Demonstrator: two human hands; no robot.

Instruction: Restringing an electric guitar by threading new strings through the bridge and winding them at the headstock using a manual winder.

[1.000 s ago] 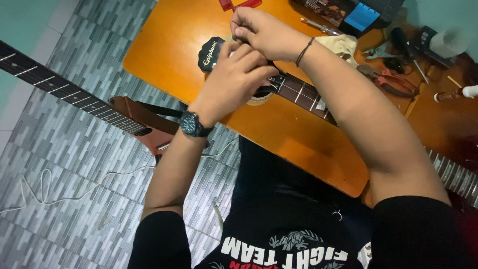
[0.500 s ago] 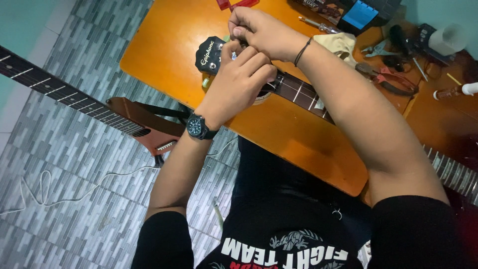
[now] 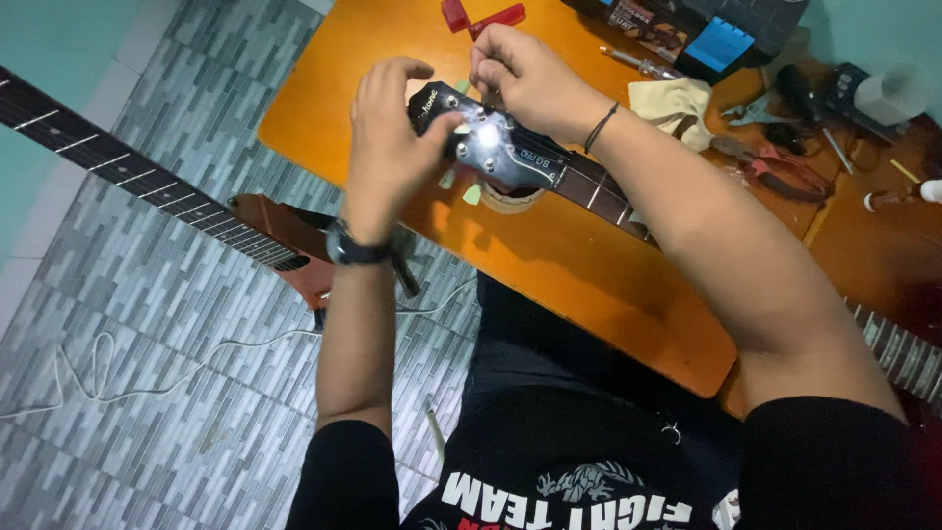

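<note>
A black guitar headstock with pale green tuner buttons lies over the orange table, its neck running off to the right. My left hand, a dark watch on its wrist, grips the near edge of the headstock by the tuners. My right hand, with a thin black band at the wrist, pinches something at the far edge of the headstock; what it pinches is hidden by the fingers. A round roll of tape sits under the headstock.
A second guitar leans over the grey tiled floor at left, with a white cable trailing below it. Red pieces, a screwdriver, a beige cloth, red-handled pliers and a blue-topped box crowd the table's far side.
My left hand has shifted left off the top of the headstock, uncovering its face. Both hands and the headstock sit lower and more central in view.
</note>
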